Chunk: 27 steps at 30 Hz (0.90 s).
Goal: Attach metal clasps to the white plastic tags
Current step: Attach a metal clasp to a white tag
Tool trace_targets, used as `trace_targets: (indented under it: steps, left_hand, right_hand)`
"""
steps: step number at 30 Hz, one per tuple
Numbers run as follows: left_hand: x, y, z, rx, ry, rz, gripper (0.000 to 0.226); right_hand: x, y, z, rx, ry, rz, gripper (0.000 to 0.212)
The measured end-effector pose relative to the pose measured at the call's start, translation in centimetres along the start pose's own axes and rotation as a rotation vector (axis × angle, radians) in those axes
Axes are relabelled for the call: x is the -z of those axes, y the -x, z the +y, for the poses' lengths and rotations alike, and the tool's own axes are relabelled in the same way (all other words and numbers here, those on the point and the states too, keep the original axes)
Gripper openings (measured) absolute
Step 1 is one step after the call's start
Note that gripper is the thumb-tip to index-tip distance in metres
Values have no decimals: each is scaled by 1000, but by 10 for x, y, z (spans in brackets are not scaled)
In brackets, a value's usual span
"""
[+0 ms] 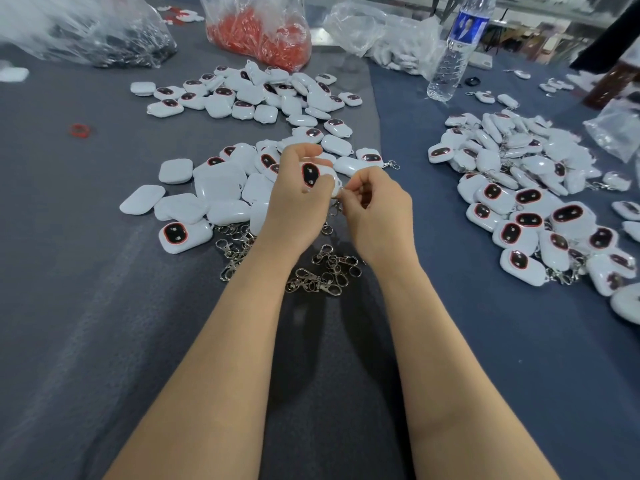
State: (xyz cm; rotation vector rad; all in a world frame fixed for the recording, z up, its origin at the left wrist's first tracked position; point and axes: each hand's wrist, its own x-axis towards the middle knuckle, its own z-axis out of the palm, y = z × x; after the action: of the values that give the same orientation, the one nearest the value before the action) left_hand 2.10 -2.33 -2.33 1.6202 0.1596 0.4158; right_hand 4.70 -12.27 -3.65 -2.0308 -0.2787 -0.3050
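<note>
White tag (313, 174), gripped in the left hand (294, 202) over the middle of the tabletop (104, 306), meets a clasp (335, 206) pinched by the right hand (377, 213); if it slips that pinch, it would likely drop among the loose clasps (322, 275) below.

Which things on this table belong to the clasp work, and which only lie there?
Part of the job: left hand gripping a white tag; right hand pinching a metal clasp at its edge; heap of loose clasps; pile of bare tags; pile of finished tags on the right.
Only lying about: water bottle; bag of red pieces; red ring; clear bag, far left.
</note>
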Motion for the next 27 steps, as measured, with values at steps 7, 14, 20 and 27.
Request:
trace_targets:
  steps: [7, 14, 20, 27]
  left_hand:
    - [-3, -2, -6, -17, -32, -31, 32]
    - [-2, -2, -8, -13, -75, -40, 35]
    - [-3, -2, -9, -22, -74, -49, 39]
    - [-2, -3, -11, -41, -64, -69, 39]
  right_hand:
    - [0, 1, -2, 8, 15, -7, 17]
    - [0, 1, -2, -38, 3, 6, 15]
    - [3, -1, 0, -79, 1, 12, 13]
    - [3, -1, -1, -69, 26, 1, 15]
